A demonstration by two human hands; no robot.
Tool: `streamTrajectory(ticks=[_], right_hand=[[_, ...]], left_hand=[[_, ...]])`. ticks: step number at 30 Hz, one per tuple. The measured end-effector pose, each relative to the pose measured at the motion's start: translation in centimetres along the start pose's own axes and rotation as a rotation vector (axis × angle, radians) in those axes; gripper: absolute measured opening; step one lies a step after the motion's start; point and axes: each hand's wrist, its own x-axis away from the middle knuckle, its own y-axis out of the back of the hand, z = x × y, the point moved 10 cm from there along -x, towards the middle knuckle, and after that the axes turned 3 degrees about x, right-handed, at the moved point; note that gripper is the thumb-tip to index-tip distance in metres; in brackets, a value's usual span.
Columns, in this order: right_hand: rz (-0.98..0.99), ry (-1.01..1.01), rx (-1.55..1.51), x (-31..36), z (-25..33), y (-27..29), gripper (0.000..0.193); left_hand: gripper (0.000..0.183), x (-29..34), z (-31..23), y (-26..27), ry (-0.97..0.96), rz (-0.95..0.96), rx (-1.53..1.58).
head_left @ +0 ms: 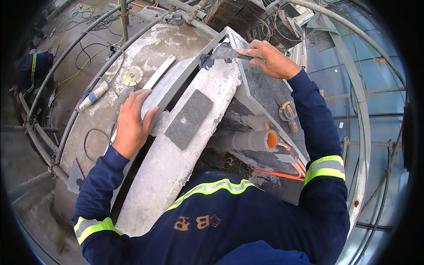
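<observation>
My right hand (273, 59) is closed round the handle of a trowel at the far end of a pale mortar-covered ledge (163, 172). The trowel's grey blade (223, 53) lies over that end, beside a lump of dark mortar (206, 62). My left hand (132, 121) is open, fingers stretched out, at the edge of an upright grey stone slab (172, 86); whether it bears on the slab I cannot tell. A dark grey rectangular stone piece (189, 119) lies flat on the ledge between my hands.
An angle grinder (95, 95) with a pale disc (132, 76) lies left of the slab. On the right-hand stone panel rests an orange-and-black tool (287, 110). A grey pipe (243, 140) with an orange inside sticks out below. Scaffold tubes (84, 37) and a person (33, 70) are at left.
</observation>
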Motion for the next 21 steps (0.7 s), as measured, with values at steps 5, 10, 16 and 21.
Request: streamTrajectory(ticks=[5, 10, 16, 21], right_hand=[[-0.035, -0.041, -0.132, 1.3, -1.7, -0.6, 0.045], [0.006, -0.262, -0.531, 3.2, -2.7, -2.8, 0.044], [-0.188, -0.101, -0.339, 3.5, 0.2, -4.1, 0.043], [-0.268, -0.038, -0.166, 1.4, 0.6, -3.8, 0.046]], left_hand=[[0.042, 0.1, 0.1, 0.0, 0.011, -0.009, 0.002], [0.040, 0.0, 0.4, -0.2, 0.040, -0.001, 0.025], [0.037, -0.4, 0.1, -0.3, 0.023, 0.018, 0.054], [0.035, -0.2, 0.1, -0.1, 0.019, -0.001, 0.074]])
